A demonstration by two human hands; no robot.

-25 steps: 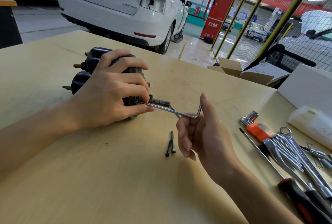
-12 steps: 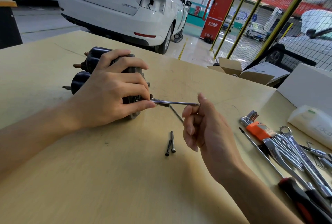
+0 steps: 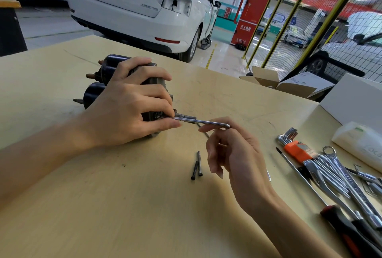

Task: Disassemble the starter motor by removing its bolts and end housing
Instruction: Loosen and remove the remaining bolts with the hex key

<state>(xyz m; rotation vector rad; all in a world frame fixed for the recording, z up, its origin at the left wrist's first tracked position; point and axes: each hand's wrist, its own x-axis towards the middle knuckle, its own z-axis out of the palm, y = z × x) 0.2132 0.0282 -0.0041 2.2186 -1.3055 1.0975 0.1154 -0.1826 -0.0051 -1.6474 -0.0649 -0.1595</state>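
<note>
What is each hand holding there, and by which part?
The left hand grips the starter motor around its body. The right hand pinches the bent end of an L-shaped hex key whose tip sits in the motor.

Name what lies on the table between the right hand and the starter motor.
In the head view, an L-shaped hex key spans from the starter motor to the right hand.

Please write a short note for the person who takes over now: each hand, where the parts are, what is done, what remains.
Left hand grips the dark metal starter motor lying on the tan wooden table.
Right hand pinches the bent silver hex key, its tip at a bolt in the motor's end.
Done: two long dark bolts lie loose on the table.
Left: finish this bolt, then remove the end housing.
</note>
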